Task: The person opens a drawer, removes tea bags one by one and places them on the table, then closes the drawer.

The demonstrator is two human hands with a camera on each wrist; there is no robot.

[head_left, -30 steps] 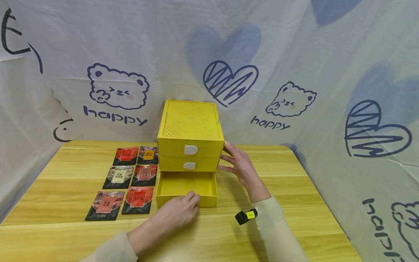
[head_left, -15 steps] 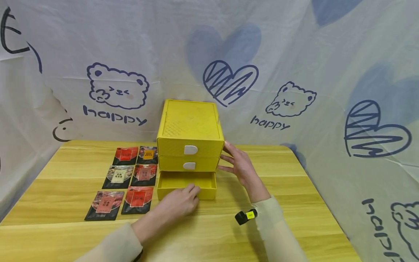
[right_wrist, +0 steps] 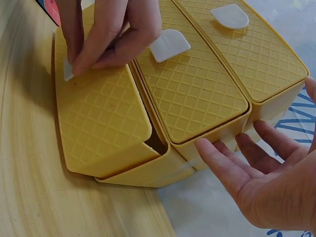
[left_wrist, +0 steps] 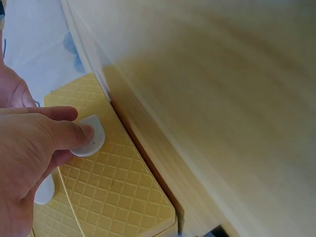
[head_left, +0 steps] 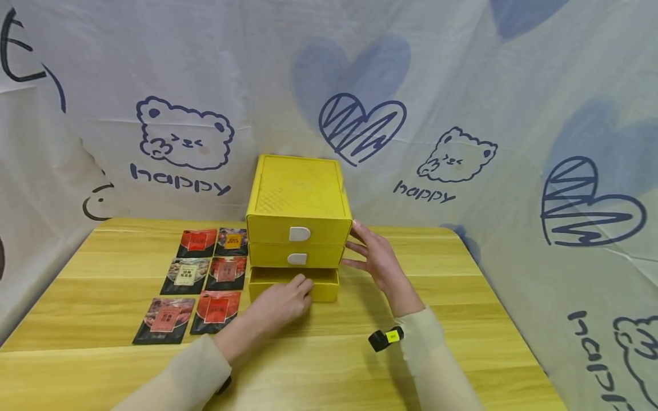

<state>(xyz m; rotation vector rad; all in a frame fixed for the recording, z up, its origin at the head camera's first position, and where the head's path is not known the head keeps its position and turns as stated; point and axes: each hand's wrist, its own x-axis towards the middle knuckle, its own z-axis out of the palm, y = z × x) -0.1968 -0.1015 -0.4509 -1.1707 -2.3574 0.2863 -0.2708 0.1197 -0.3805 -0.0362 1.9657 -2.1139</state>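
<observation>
A yellow drawer cabinet (head_left: 303, 185) with three stacked drawers stands on the wooden table. Its bottom drawer (head_left: 325, 292) is pulled partway out, and the part of its inside that shows holds nothing. My left hand (head_left: 281, 301) pinches this drawer's white tab handle (left_wrist: 95, 140), thumb on the tab's face. Against the cabinet's right side rests my right hand (head_left: 379, 262), fingers extended and spread, their tips touching the wall in the right wrist view. The upper two drawers are closed, each with a white tab (head_left: 300, 234) on its front.
Several black-and-red food packets (head_left: 215, 311) lie in two columns left of the cabinet on the wooden table (head_left: 308, 365). A printed cloth (head_left: 288, 74) hangs behind. A black object with a yellow label (head_left: 385, 339) is by the right cuff.
The bottom drawer has slid inward, away from me, and my left hand has moved forward with it. My right hand has stayed at the cabinet's side.
</observation>
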